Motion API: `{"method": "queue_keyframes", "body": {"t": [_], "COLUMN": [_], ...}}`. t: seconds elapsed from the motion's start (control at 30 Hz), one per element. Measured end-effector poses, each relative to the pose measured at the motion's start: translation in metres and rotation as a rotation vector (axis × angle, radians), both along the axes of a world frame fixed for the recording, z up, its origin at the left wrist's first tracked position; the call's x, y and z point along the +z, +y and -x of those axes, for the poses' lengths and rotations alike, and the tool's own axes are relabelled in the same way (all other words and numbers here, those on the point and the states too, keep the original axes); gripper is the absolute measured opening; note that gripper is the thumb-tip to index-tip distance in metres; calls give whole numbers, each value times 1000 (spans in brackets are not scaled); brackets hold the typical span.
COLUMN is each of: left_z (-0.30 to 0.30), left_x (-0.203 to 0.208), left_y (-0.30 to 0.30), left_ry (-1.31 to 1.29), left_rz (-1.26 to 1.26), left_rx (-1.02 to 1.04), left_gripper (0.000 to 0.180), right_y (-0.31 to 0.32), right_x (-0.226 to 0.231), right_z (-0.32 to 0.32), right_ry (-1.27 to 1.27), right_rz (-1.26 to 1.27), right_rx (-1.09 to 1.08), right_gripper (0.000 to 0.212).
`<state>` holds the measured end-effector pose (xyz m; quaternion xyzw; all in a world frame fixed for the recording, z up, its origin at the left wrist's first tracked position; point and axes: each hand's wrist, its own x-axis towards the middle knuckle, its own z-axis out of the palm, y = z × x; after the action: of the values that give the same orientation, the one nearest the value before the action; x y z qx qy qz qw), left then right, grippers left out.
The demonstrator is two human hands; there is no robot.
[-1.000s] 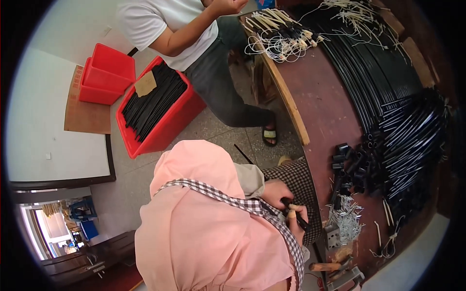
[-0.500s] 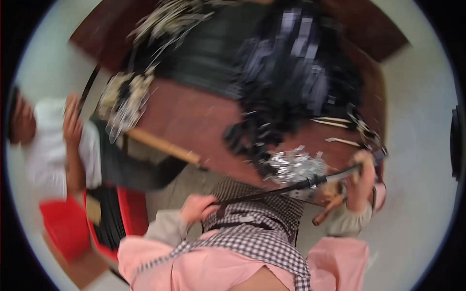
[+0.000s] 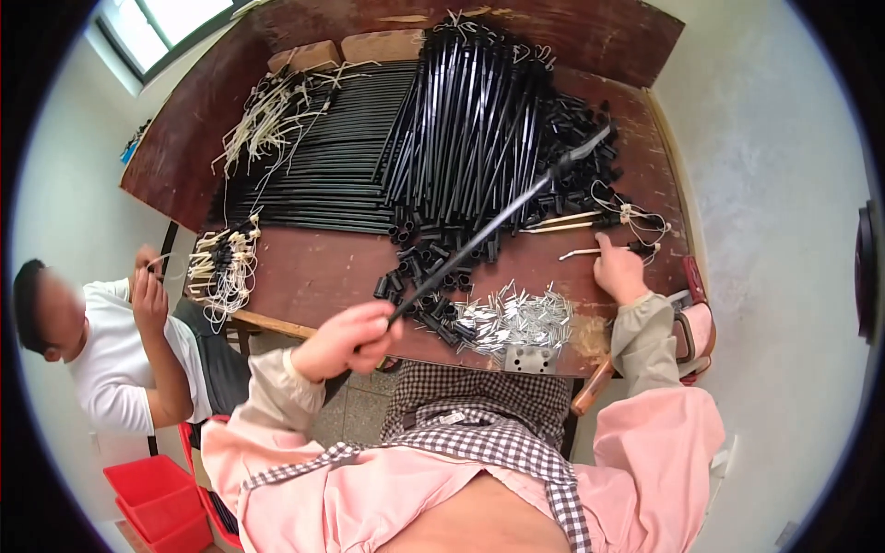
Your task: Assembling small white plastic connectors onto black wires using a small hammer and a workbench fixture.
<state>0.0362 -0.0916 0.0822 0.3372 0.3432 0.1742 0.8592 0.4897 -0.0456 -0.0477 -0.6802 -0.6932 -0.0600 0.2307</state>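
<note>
My left hand (image 3: 348, 341) is closed round the near end of a long black pole (image 3: 472, 247). The pole slants up to the right over the table, and its middle and far part look silvery. A black collar sits near its far end, followed by a greyish tip. My right hand (image 3: 619, 271) is above the right side of the table with a finger stretched out. It is at a cream stick (image 3: 581, 252) that has a black piece and a looped cord. Its other fingers are mostly hidden, and contact with the stick is unclear.
Black rods (image 3: 466, 129) fill the back of the table, with short black tubes (image 3: 429, 276) and silver pins (image 3: 521, 318) nearer me. Corded cream sticks (image 3: 226, 263) lie at the left edge. A wooden handle (image 3: 592, 385) juts out. A seated co-worker (image 3: 138, 359) is left, above red bins (image 3: 157, 493).
My right hand has left the pole's far end and moved to the corded stick. The pole has swung from nearly level to a steep slant, still in my left hand.
</note>
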Motion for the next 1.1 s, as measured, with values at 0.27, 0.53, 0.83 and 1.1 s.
{"method": "queue_keyframes", "body": {"t": [0.27, 0.53, 0.83, 1.1], "left_z": [-112, -167, -114, -73], "left_x": [-20, -74, -38, -28], "left_y": [129, 194, 137, 62], "left_ry": [550, 1348, 785, 370], "left_rz": [-1506, -1535, -1481, -912], "left_rx": [217, 77, 249, 196], "left_gripper": [26, 46, 39, 28], "right_y": [-7, -47, 13, -45], "right_x": [-21, 15, -4, 61], "right_z": [-10, 8, 1, 50], "right_ry": [305, 473, -218, -95], "right_rz": [1, 87, 88, -67], "right_rx": [-50, -20, -223, -33], "right_gripper": [24, 23, 24, 20]}}
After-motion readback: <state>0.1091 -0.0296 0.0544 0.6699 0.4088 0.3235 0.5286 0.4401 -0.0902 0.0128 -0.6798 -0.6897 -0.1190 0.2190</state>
